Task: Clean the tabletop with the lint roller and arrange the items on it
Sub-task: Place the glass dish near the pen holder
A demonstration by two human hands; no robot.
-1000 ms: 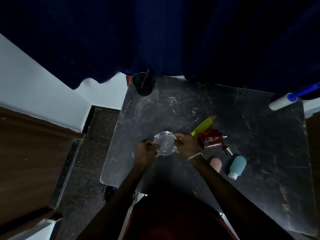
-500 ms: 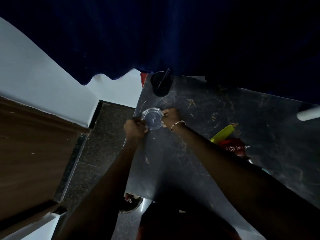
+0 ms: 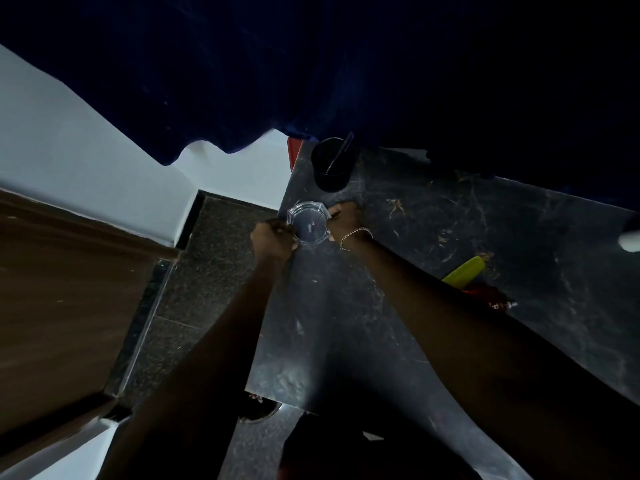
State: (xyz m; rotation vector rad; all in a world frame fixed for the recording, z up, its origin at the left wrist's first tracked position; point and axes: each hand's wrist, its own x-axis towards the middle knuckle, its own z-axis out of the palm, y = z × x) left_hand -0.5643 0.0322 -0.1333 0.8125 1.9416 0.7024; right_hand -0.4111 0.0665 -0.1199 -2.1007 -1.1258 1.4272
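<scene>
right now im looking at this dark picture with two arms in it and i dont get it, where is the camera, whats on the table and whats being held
The camera sits on a person's head and looks down, so the two arms reaching in from the bottom are that person's own. There is no machine here, only bare hands.

The left hand and the right hand, which wears a thin bracelet, together grip a clear glass dish by its two sides, near the left edge of a dark tabletop. Just beyond it stands a black cup with a pen in it. Farther right lie a yellow-green tube and a red item, partly hidden by the right arm. A dark blue curtain hangs behind the table.
</scene>
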